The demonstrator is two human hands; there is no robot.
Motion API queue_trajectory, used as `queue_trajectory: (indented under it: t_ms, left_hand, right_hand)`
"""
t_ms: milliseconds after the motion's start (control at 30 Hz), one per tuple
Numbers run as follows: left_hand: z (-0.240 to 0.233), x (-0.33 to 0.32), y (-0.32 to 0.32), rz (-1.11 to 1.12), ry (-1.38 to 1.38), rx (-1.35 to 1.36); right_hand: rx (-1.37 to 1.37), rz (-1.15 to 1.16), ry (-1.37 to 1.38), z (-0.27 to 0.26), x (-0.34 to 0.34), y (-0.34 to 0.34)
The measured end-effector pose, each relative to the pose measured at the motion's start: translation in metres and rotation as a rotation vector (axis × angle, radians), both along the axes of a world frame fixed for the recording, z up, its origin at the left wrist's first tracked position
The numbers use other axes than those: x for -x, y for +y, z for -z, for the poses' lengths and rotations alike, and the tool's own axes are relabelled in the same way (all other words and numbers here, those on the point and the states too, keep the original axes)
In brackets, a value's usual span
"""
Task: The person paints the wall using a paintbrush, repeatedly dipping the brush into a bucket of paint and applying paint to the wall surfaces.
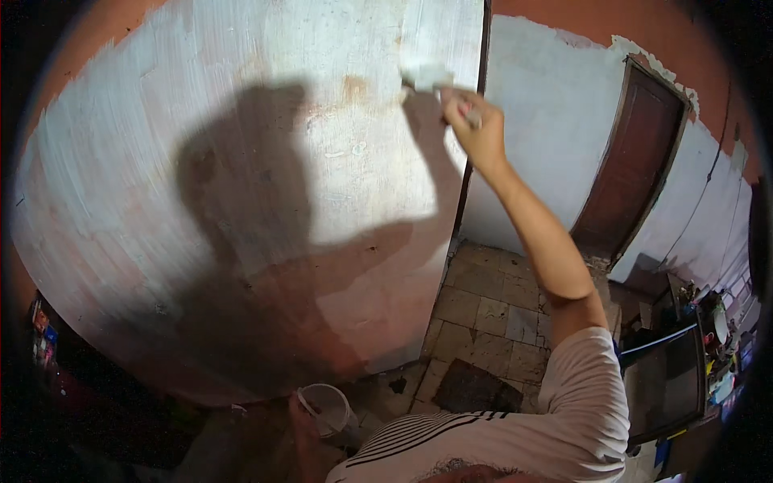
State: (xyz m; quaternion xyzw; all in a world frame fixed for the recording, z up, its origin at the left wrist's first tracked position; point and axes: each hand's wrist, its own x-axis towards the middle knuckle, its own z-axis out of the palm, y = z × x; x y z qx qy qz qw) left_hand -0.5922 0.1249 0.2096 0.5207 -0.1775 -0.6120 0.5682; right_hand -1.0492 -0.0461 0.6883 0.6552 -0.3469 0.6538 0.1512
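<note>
My right hand (pixel 476 121) is raised and closed around the handle of a wide paintbrush (pixel 430 77). The brush is blurred, and its head lies against the wall (pixel 374 175) near its right edge. Thin, streaky white paint covers much of this wall, with reddish-pink showing through lower down. Low in the view, my left hand (pixel 297 406) grips the rim of a translucent plastic bucket (pixel 325 410). Shade hides most of its fingers, and what the bucket holds cannot be made out. My head and raised arm cast a large shadow (pixel 241 181) across the painted surface.
Beyond the wall's edge, a tiled floor (pixel 483 302) leads to a dark red door (pixel 634 163) in another whitened wall (pixel 537 133). A dark mat (pixel 477 386) lies on the tiles. To my right stands a television (pixel 664 380) beside a cluttered shelf (pixel 721 338).
</note>
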Motion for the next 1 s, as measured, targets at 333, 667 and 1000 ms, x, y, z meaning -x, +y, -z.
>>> queue_trajectory:
  t_ms: [333, 667, 1000]
  left_hand:
    - [0.015, -0.008, -0.009, 0.107, -0.141, 0.185]
    - [-0.001, 0.005, -0.002, 0.011, 0.063, 0.044]
    - [0.008, -0.009, 0.008, -0.015, 0.088, -0.045]
  right_hand:
    - [-0.436, -0.066, 0.0, -0.033, -0.003, 0.03]
    - [0.166, -0.188, -0.076, -0.24, -0.026, 0.01]
    - [-0.01, -0.127, 0.035, -0.061, -0.037, -0.003]
